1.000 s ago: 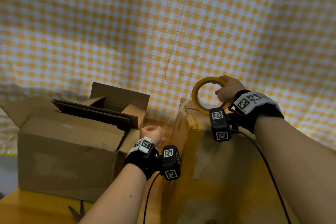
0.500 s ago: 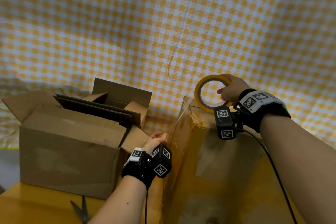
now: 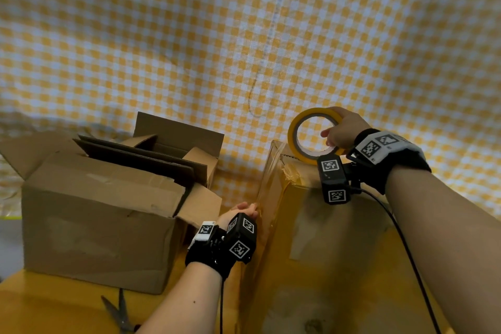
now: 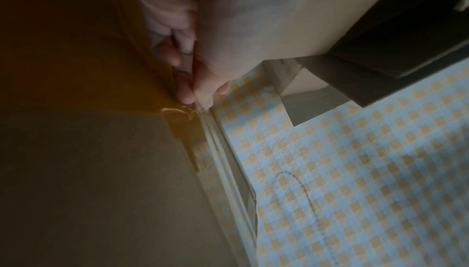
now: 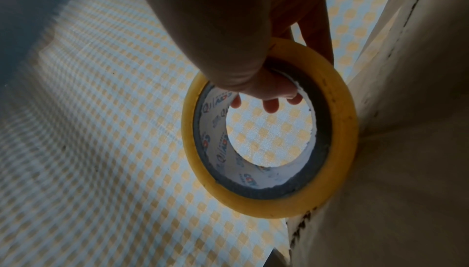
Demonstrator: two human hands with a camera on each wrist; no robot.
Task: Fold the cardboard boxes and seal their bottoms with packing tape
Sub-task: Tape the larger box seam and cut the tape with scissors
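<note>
A cardboard box (image 3: 339, 238) stands in front of me, its top and left side covered in glossy tape. My right hand (image 3: 343, 131) grips a yellow roll of packing tape (image 3: 294, 133) at the box's far top edge, fingers through the core (image 5: 269, 107). A clear strip of tape (image 3: 267, 171) runs from the roll down the box's left side. My left hand (image 3: 245, 210) pinches that strip's free end (image 4: 195, 99) low against the box's left face (image 4: 88, 181).
An open cardboard box (image 3: 103, 225) with raised flaps stands to the left, a smaller open box (image 3: 176, 138) behind it. Scissors (image 3: 119, 312) lie on the yellow table near the front edge. A yellow checked cloth (image 3: 244, 35) covers the background.
My left hand has moved down along the box's left side, drawing the tape strip longer. The right hand and roll have stayed at the top far edge.
</note>
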